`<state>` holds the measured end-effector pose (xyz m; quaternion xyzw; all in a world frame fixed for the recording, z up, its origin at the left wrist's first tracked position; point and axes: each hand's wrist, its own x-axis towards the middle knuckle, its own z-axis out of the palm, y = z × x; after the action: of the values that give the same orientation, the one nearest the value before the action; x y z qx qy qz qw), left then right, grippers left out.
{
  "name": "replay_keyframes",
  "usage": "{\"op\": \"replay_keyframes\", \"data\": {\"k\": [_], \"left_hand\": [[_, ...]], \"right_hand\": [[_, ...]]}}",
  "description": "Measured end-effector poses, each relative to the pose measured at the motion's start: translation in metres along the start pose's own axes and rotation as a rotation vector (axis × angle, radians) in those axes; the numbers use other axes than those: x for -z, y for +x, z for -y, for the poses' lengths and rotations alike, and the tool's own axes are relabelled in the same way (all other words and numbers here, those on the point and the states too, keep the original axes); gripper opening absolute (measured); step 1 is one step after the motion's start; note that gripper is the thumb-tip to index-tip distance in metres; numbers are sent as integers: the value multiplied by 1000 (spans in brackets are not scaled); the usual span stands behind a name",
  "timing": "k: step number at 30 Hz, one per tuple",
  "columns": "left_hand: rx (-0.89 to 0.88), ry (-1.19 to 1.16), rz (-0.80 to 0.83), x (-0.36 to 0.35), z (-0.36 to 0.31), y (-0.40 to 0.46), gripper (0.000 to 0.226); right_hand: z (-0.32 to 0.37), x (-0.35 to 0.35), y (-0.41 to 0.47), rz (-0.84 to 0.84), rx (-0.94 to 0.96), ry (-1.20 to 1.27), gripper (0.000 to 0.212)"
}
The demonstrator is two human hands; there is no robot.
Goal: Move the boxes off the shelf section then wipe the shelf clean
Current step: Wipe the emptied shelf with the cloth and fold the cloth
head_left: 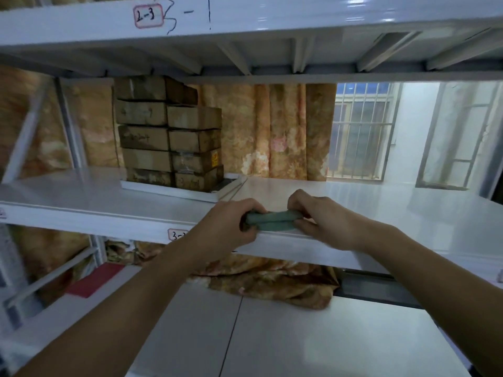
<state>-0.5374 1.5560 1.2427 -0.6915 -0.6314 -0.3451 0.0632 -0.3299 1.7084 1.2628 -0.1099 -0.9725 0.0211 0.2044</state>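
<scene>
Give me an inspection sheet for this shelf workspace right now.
Surface: white shelf, bare in front of the hands.
Job's things: green cloth, folded, at the shelf's front edge; cardboard boxes stacked at the back left.
Clutter: patterned fabric and a red item on the lower shelf.
Hands: left hand and right hand each grip one end of the cloth.
Cables: nothing seen.
Surroundings: curtain, barred window.

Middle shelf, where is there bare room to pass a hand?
The middle shelf lies bare right of both hands, toward the window, and left along its front edge. It is crowded behind the left hand, where the stacked boxes stand.
</scene>
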Motion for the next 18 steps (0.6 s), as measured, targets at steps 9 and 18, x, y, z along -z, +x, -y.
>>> {"op": "replay_keyframes", "data": {"k": [9, 18], "left_hand": [[-67, 0, -163, 48, 58, 4, 37], [-212, 94, -180, 92, 136, 54, 27]], "right_hand": [[12, -5, 83, -126, 61, 45, 22], [1, -29, 205, -175, -71, 38, 18]]}}
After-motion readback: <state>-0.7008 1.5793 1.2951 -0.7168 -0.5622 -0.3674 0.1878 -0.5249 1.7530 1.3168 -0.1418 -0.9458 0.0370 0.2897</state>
